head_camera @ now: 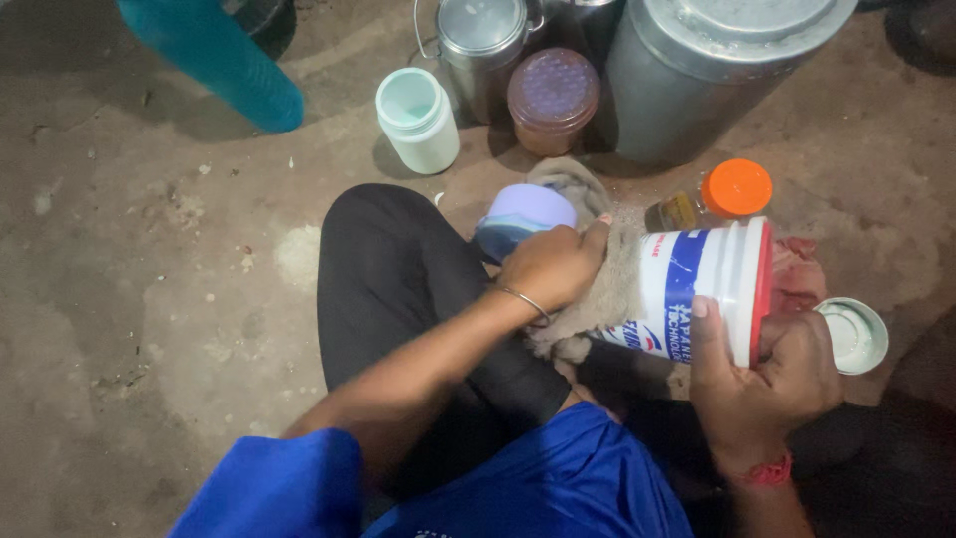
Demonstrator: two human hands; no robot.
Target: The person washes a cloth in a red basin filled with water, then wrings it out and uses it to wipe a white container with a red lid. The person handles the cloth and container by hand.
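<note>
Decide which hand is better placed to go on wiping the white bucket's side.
Probably the left hand: it already presses the grey cloth against the white bucket. The right hand grips the bucket's red rim, steadying it.

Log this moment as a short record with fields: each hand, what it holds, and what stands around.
left hand: presses a grey cloth against the bucket's side
right hand: grips the white bucket, tipped on its side, at its red rim
behind: mint jar, brown jar, steel cans, orange-lidded bottle
floor: bare, dusty
</note>
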